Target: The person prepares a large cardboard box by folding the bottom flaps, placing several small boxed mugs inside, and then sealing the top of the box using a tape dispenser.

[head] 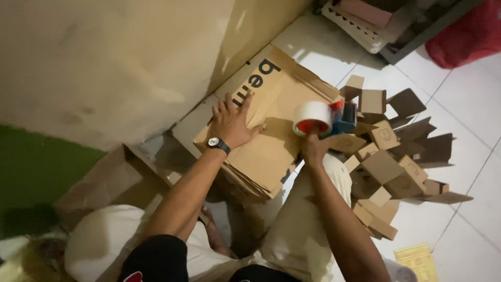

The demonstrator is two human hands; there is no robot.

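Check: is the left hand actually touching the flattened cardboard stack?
Touching. The head view shows the left hand pressed flat, fingers spread, on top of the flattened cardboard stack, with no gap under the palm. The right hand holds a tape dispenser.

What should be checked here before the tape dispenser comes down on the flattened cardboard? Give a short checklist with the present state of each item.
1. Left hand pressing flat on the stack of flattened cardboard: ok, palm down, fingers spread.
2. Right hand gripping the tape dispenser: ok, held by its handle, raised above the stack.
3. Tape on the roll: ok, a thick white roll shows.
4. Free tape end ready at the blade: cannot tell, hidden behind the roll.
5. Left hand's fingers clear of the dispenser: ok, a gap of bare cardboard lies between them.
6. Pile of small folded boxes kept off the stack: not ok, the nearest ones lie right against its right edge.
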